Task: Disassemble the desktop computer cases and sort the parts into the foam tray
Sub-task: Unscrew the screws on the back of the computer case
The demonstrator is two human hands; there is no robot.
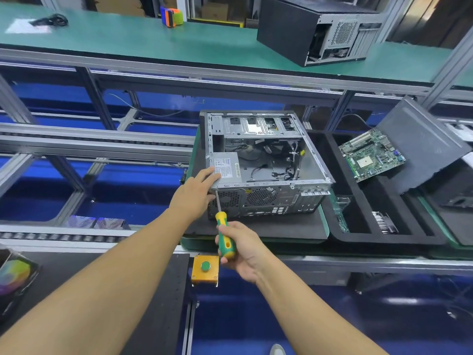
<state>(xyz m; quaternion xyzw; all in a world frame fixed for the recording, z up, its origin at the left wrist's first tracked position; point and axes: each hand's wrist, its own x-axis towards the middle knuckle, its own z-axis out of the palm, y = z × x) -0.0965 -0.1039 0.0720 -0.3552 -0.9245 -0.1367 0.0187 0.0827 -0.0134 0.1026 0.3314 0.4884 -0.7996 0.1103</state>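
Observation:
An open desktop case [271, 185] lies on its side on a black mat, its rear panel facing me. A grey power supply [226, 169] sits in its near left corner. My left hand [197, 193] rests on that corner, fingers over the power supply's edge. My right hand [243, 248] grips a green and yellow screwdriver [224, 235]; its tip touches the rear panel's top left edge. To the right stands the black foam tray [384, 237], with a green motherboard [372, 155] leaning in it and a dark side panel [419, 147] beside it.
A second black case [314, 29] stands on the green upper shelf. A yellow box with a green button [205, 269] is mounted at the near rail. Small parts [384, 222] lie in the tray's compartments. A tape roll [172, 16] sits far back.

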